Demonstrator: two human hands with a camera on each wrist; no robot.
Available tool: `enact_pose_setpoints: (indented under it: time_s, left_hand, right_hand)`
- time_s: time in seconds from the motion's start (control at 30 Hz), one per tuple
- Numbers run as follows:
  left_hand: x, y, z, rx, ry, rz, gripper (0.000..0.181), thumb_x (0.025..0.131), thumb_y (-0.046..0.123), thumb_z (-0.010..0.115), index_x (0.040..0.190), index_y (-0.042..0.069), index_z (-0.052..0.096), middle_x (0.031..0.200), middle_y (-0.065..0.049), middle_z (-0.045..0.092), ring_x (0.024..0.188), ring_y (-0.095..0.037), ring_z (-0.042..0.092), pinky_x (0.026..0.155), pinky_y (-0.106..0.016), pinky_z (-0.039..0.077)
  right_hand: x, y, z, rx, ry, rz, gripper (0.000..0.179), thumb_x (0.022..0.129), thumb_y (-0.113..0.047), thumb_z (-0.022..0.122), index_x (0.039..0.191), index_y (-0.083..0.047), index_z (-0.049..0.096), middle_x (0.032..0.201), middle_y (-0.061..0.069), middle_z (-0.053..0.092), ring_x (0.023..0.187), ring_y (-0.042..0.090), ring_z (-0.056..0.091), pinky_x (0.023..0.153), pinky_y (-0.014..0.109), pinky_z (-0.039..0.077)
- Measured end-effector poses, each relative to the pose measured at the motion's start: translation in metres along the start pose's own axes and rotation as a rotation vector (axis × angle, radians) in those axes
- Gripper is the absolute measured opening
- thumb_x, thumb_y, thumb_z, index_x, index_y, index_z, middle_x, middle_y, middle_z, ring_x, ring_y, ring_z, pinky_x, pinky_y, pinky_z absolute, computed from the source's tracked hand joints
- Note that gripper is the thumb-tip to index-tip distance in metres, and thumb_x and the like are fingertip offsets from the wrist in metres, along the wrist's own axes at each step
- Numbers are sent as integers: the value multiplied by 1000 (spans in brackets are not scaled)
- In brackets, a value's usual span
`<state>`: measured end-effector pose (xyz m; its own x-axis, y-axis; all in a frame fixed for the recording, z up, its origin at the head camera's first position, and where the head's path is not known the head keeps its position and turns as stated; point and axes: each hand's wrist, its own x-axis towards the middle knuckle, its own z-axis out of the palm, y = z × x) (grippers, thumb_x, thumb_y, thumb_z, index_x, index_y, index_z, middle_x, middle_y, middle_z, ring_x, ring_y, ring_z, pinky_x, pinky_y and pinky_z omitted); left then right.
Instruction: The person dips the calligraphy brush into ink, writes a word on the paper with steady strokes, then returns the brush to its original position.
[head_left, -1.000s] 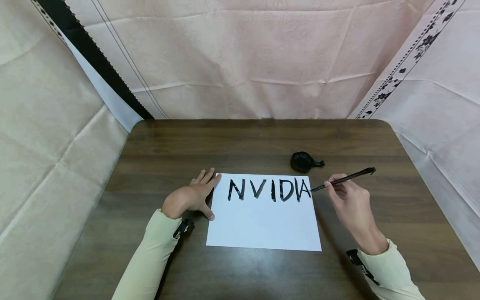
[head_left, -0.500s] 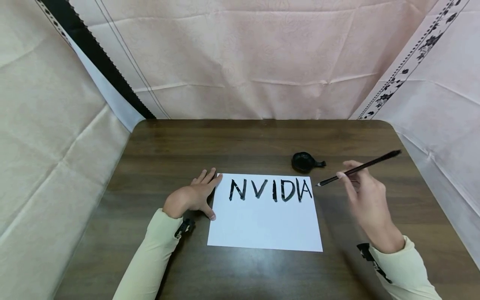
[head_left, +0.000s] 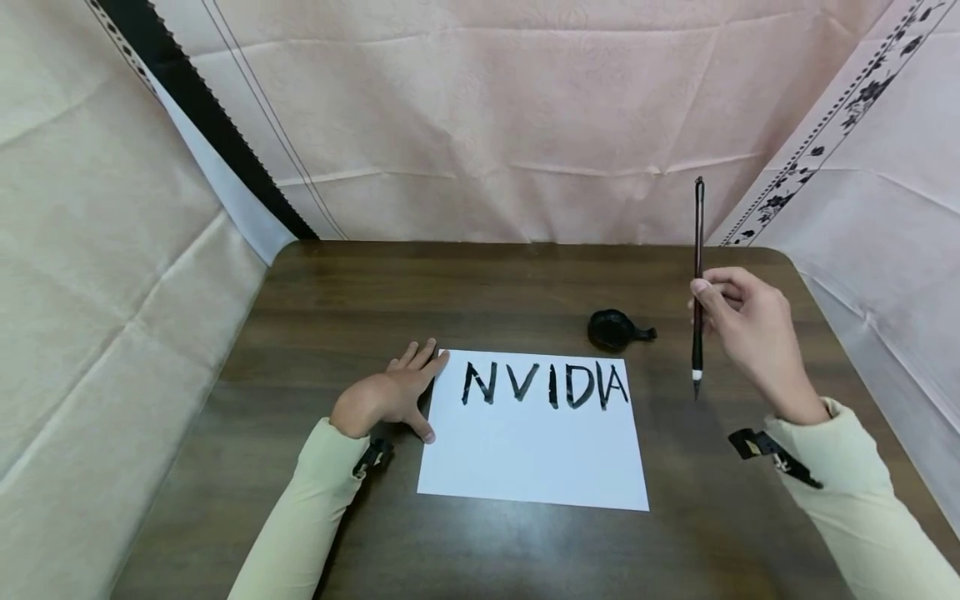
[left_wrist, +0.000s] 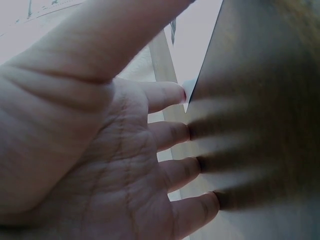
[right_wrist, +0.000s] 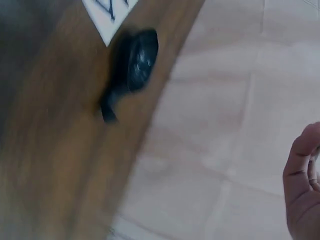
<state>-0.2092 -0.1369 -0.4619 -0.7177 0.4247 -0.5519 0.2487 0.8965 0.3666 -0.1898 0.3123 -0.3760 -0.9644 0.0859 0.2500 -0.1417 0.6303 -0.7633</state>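
Note:
A white sheet of paper (head_left: 532,458) lies on the table with "NVIDIA" lettered in black along its top. My left hand (head_left: 390,398) rests at its left edge, fingers spread; in the left wrist view the index fingertip touches the paper's corner. To the right of the sheet, my right hand (head_left: 753,333) pinches a dark writing brush (head_left: 698,242) between thumb and fingers. The brush stands almost upright, its dark tip pointing down. A small black ink dish (head_left: 611,331) with a short handle sits just beyond the paper's top right corner, left of the right hand.
Brown wooden table (head_left: 450,292) with rounded far corners. Pale cloth (head_left: 487,125) hangs behind it and along both sides. Black wrist-worn devices (head_left: 772,454) are strapped at both sleeves.
My right hand has moved away from the paper, right and toward the far side. The brush has swung from slanted to nearly upright. The left hand stays at the paper's edge.

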Motion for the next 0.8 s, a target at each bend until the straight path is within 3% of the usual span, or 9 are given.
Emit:
enact_pose_setpoints:
  time_s: [0.07, 0.17, 0.33, 0.5, 0.63, 0.8]
  left_hand:
    - [0, 0, 0, -4, -1, 0, 135, 77, 37, 96, 172, 18, 2, 176, -11, -16, 162, -38, -15, 127, -66, 6]
    - [-1, 1, 2, -1, -3, -6, 134, 78, 36, 96, 172, 19, 2, 176, -10, -17, 162, -37, -16, 127, -65, 6]
    - [-4, 0, 4, -4, 0, -10, 133, 78, 34, 96, 172, 19, 2, 176, -10, -17, 162, -37, -17, 127, -65, 7]
    - [-6, 0, 5, -7, 7, -12, 133, 78, 33, 96, 172, 19, 4, 177, -10, -16, 162, -36, -16, 128, -64, 8]
    - [-5, -1, 7, -8, 6, -4, 132, 78, 32, 96, 172, 17, 5, 177, -11, -14, 162, -38, -14, 127, -65, 10]
    - [-5, -2, 11, 3, 7, 0, 132, 77, 33, 97, 172, 15, 6, 177, -13, -13, 162, -39, -12, 128, -64, 9]
  right_hand:
    - [15, 9, 0, 95, -106, 129, 37, 110, -35, 59, 124, -2, 65, 83, -16, 73, 67, 5, 66, 61, 21, 55]
    - [33, 27, 5, 219, -248, 262, 41, 111, -35, 55, 130, 1, 60, 86, -15, 73, 74, 6, 67, 67, 23, 59]
    - [56, 59, 22, 256, -402, 366, 45, 112, -31, 54, 137, 7, 55, 91, -8, 69, 80, 4, 68, 80, 26, 61]
    - [66, 85, 41, 168, -459, 376, 51, 111, -35, 57, 134, 10, 59, 90, -4, 65, 78, 7, 64, 79, 31, 61]
    - [65, 101, 54, 25, -451, 342, 49, 110, -38, 58, 126, 8, 69, 92, 3, 66, 80, 15, 60, 71, 32, 57]
    - [60, 111, 65, -98, -441, 295, 47, 110, -37, 58, 126, 4, 73, 105, 11, 70, 89, 24, 60, 70, 34, 53]
